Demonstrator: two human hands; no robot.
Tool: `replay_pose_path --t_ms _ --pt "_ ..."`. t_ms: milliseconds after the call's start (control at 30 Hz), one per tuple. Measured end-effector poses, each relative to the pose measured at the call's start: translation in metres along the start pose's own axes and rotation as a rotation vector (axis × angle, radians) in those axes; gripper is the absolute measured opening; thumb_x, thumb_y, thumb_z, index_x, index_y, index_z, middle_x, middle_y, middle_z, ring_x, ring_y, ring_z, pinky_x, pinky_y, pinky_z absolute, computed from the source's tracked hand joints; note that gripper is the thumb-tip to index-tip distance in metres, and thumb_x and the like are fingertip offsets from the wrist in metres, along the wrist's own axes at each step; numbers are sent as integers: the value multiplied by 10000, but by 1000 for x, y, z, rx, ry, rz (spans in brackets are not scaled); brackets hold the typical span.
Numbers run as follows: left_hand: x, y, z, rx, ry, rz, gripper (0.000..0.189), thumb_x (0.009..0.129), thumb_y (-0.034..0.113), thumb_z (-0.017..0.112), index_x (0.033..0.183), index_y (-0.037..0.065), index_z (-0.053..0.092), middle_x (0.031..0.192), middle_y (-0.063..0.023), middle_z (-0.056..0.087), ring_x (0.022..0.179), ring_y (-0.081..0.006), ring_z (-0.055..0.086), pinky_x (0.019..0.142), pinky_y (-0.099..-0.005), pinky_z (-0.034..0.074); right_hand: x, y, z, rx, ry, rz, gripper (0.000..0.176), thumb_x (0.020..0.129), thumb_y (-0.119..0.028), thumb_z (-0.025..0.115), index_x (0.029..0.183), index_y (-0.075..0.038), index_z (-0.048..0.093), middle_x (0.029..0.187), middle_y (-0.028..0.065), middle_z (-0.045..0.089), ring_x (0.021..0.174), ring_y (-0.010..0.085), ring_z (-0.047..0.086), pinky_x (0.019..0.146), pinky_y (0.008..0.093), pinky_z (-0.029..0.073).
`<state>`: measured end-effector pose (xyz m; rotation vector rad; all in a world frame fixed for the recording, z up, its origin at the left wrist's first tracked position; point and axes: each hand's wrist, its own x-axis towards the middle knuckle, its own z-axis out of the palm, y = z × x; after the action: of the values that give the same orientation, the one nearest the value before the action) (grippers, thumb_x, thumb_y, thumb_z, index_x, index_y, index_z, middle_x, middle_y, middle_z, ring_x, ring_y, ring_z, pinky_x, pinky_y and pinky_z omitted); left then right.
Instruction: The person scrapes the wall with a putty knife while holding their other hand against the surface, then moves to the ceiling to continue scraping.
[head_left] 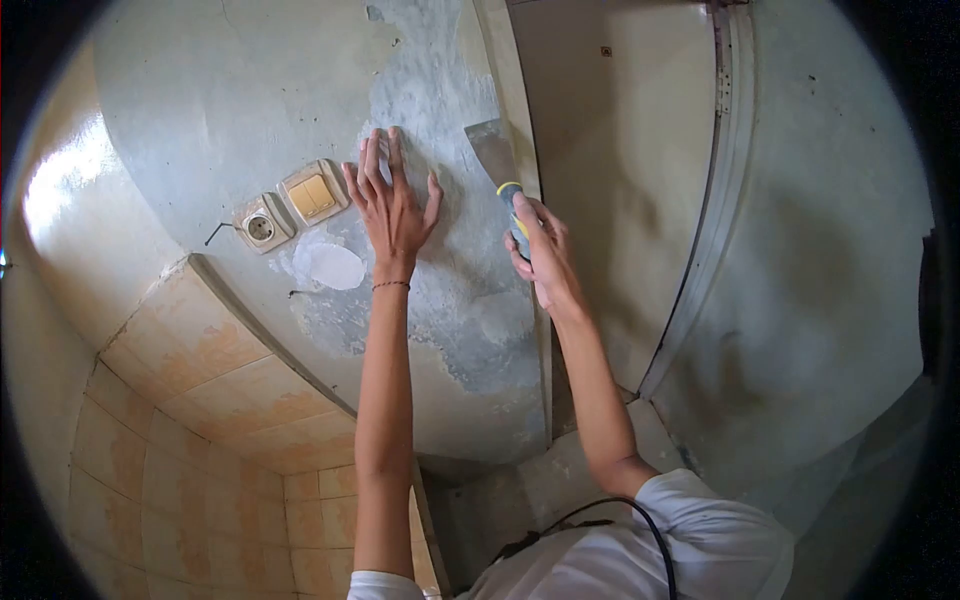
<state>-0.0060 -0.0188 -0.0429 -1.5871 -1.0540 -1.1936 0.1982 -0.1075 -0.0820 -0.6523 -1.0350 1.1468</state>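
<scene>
My right hand (pixel 543 245) is wrapped round the grey and yellow handle of a scraper (pixel 493 155). The scraper's wide metal blade points up and lies against the wall beside the door frame. Fingers spread, my left hand (pixel 392 205) rests flat on the wall (pixel 455 290), just right of the light switch. The paint there is stripped in patches, showing grey and whitish plaster. A smooth white oval patch (pixel 338 267) sits below the switch, left of my left wrist.
A double light switch (pixel 312 195) and a power socket (pixel 262 226) are set in the wall, with a nail (pixel 216 233) poking out beside them. Orange-patterned tiles (pixel 215 350) cover the lower left. On the right are a door frame edge (pixel 530 150) and a door (pixel 620 200).
</scene>
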Motion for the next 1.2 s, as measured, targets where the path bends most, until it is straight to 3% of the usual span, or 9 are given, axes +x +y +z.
replay_pose_path --t_ms 200,400,733,1200 --pt "2 8 12 45 18 -82 866 932 426 655 1689 140 344 1697 -125 320 1597 -288 279 1330 -547 128 12 -10 10 -7 10 45 559 1064 -559 620 1027 -8 705 648 -37 521 455 27 361 415 226 213" --pt "1 4 11 15 64 -86 832 921 418 648 1679 200 383 1674 -84 373 1575 -260 316 1327 -518 132 24 -43 23 -61 -10 36 561 1071 -554 599 936 -12 659 619 -47 482 436 35 329 411 240 201" --pt "1 3 13 16 87 -87 837 911 435 650 1673 199 399 1669 -81 382 1571 -256 326 1322 -516 137 24 -49 30 -111 5 16 505 1062 -526 621 939 -36 628 605 -68 431 419 21 284 399 238 170" --pt "5 8 10 -32 97 -75 844 920 409 663 1675 158 380 1673 -138 348 1581 -292 296 1321 -551 106 30 -37 34 -105 31 -13 544 1095 -536 560 913 -28 625 604 -54 458 434 35 349 394 244 227"
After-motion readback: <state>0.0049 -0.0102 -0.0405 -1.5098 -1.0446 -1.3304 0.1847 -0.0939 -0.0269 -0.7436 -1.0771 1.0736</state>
